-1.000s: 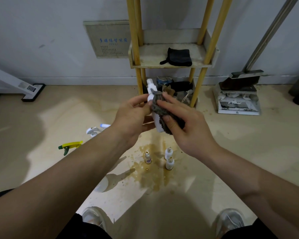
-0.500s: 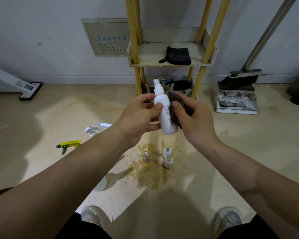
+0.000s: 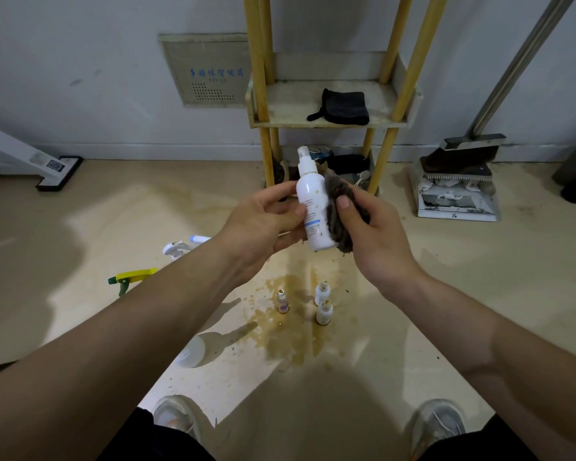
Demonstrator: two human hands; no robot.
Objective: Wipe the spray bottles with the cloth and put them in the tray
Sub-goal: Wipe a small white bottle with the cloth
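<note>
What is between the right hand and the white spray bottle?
The grey cloth, held in the right hand against the bottle, seen in the head view.

pale wall (image 3: 80, 44), stained beige floor (image 3: 479, 277), yellow-legged shelf (image 3: 330, 123)

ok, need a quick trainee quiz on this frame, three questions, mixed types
1. True or false: the left hand grips the white spray bottle.
2. The grey cloth held by the right hand is: A) against the bottle's side, B) lying on the shelf, C) lying on the floor.
3. How many small bottles stand in the brown spill on the floor?

Key: 1 true; 2 A; 3 three.
</note>
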